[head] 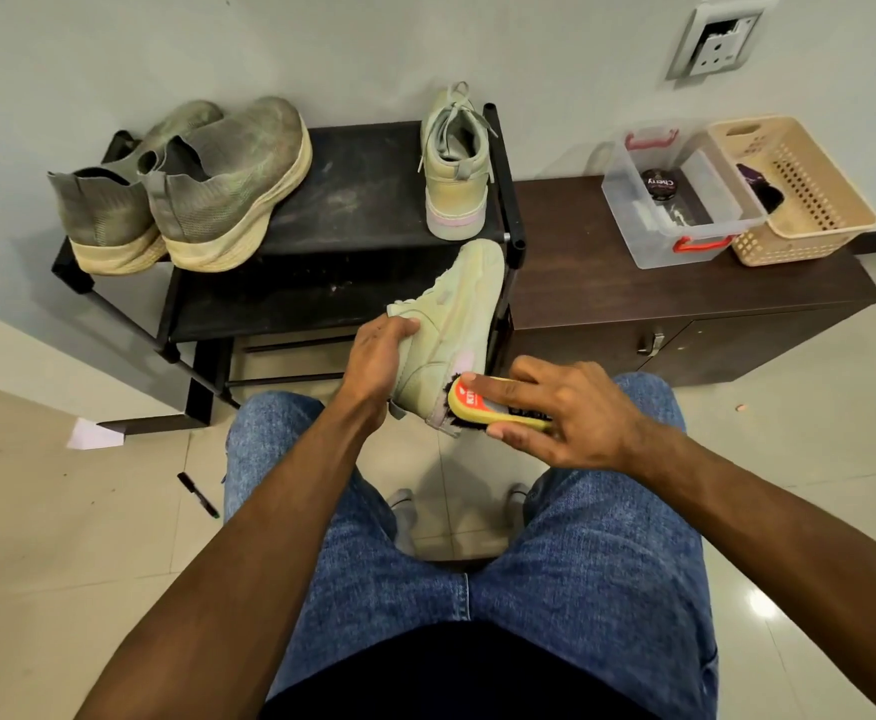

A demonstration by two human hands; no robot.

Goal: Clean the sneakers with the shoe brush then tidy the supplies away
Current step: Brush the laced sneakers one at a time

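My left hand (pixel 378 356) grips a pale green sneaker (pixel 451 324) by its collar, held in the air in front of the black shoe rack (pixel 352 200). My right hand (pixel 565 413) holds a yellow shoe brush (pixel 482 402) with a red label, its dark bristles against the sneaker's heel. The matching pale sneaker (pixel 454 168) stands upright on the rack's top at the right. Two grey knit sneakers (pixel 191 184) with cream soles sit on the rack's left side.
A dark wooden cabinet (pixel 659 304) stands right of the rack. On it are a clear plastic box (pixel 675 200) holding a polish tin (pixel 662 184), and a beige basket (pixel 799 189). A marker (pixel 197 494) and a paper scrap (pixel 93 434) lie on the tiled floor.
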